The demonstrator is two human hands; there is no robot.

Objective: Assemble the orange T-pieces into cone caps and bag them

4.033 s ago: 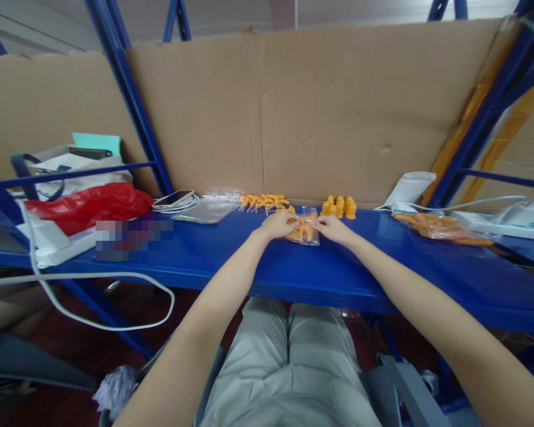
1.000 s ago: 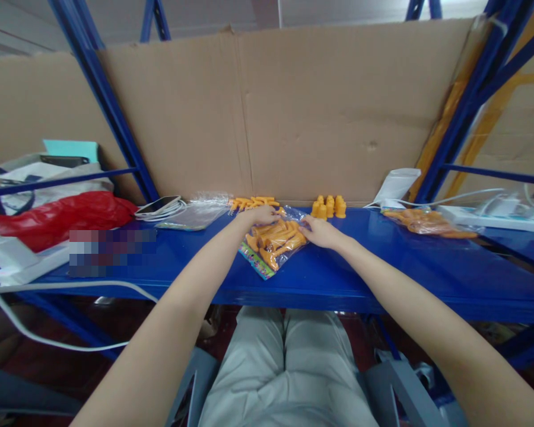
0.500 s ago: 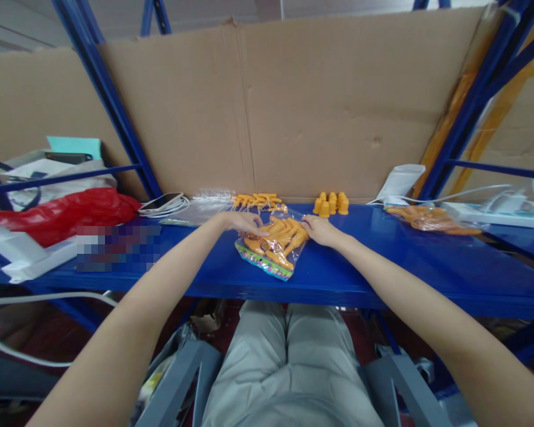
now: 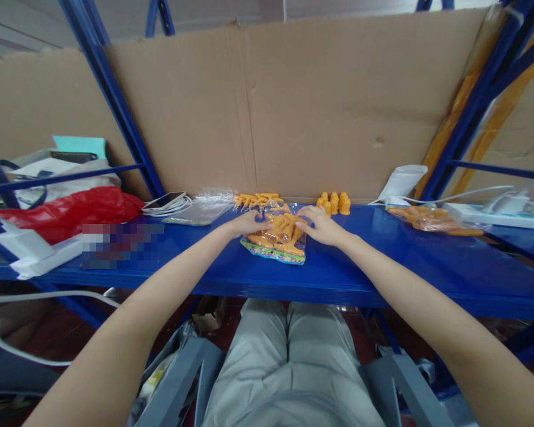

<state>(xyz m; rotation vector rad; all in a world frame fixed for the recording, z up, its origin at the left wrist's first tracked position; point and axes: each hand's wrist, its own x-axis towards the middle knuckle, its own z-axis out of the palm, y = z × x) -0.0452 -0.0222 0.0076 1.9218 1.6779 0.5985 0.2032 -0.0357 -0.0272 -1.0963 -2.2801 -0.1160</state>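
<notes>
A clear plastic bag (image 4: 279, 237) filled with several orange plastic pieces lies on the blue shelf (image 4: 338, 270), its colourful printed strip toward me. My left hand (image 4: 249, 222) grips the bag's far left corner with curled fingers. My right hand (image 4: 319, 224) holds the bag's far right corner, fingers bent over the plastic. Behind the bag lie loose orange sticks (image 4: 257, 200) and a cluster of small orange caps (image 4: 334, 203).
A cardboard sheet (image 4: 320, 107) backs the shelf. Empty clear bags (image 4: 201, 207), a phone with white cable (image 4: 164, 201), a red bag (image 4: 66, 210) and white boxes sit left. Another filled bag (image 4: 429, 218), a white pouch (image 4: 403, 181) and a power strip (image 4: 493, 214) sit right.
The bag has been turned so its printed strip squares up toward me and it lies flatter. Both hands have shifted to its far corners.
</notes>
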